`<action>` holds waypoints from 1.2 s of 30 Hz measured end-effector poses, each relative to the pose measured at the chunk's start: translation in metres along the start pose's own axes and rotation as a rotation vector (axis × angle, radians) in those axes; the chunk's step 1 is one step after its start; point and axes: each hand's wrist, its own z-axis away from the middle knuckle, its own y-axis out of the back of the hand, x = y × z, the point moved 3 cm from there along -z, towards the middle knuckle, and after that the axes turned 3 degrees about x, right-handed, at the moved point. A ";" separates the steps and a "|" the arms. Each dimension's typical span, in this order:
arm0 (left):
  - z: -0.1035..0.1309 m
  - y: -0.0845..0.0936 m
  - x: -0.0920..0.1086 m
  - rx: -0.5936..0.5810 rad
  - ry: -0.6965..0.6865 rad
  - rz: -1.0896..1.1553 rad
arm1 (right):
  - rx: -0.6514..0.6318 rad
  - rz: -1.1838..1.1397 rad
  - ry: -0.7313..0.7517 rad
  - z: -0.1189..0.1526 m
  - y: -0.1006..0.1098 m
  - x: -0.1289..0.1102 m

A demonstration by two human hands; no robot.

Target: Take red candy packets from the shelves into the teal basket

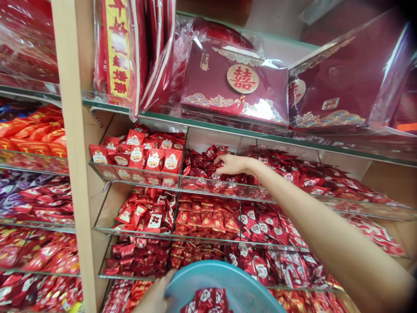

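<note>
My left hand (155, 292), at the bottom, grips the left rim of a blue plastic basket (198, 271). Several dark red candy packets (210, 299) with white round labels lie inside it. My right hand (232, 165) reaches over the clear front lip of the top candy shelf, into a compartment of dark red packets (198, 161). Its fingers are curled down at the packets; whether a packet is between them is too small to tell. Left of that compartment sit brighter red packets (137, 154) with white labels.
Lower shelves hold more red packets (205, 217). A glass shelf (228, 127) above carries wrapped maroon gift boxes (211, 82) and red bags (137, 52). A wooden post (73, 152) separates another candy rack (42, 191) at the left.
</note>
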 end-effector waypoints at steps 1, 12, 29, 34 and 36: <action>0.000 0.000 0.000 0.003 -0.002 -0.003 | -0.066 -0.008 0.010 -0.001 -0.005 -0.004; 0.002 0.005 0.006 -0.002 0.000 -0.032 | -0.359 0.185 0.037 -0.005 -0.018 -0.010; 0.001 0.001 0.001 -0.004 0.000 -0.027 | 0.062 0.163 -0.074 -0.020 -0.030 0.006; 0.001 0.000 0.000 0.003 -0.007 -0.010 | -0.025 0.214 -0.102 -0.019 -0.032 -0.001; 0.001 -0.001 -0.001 0.009 -0.008 -0.007 | -0.042 0.214 -0.080 -0.018 -0.030 -0.002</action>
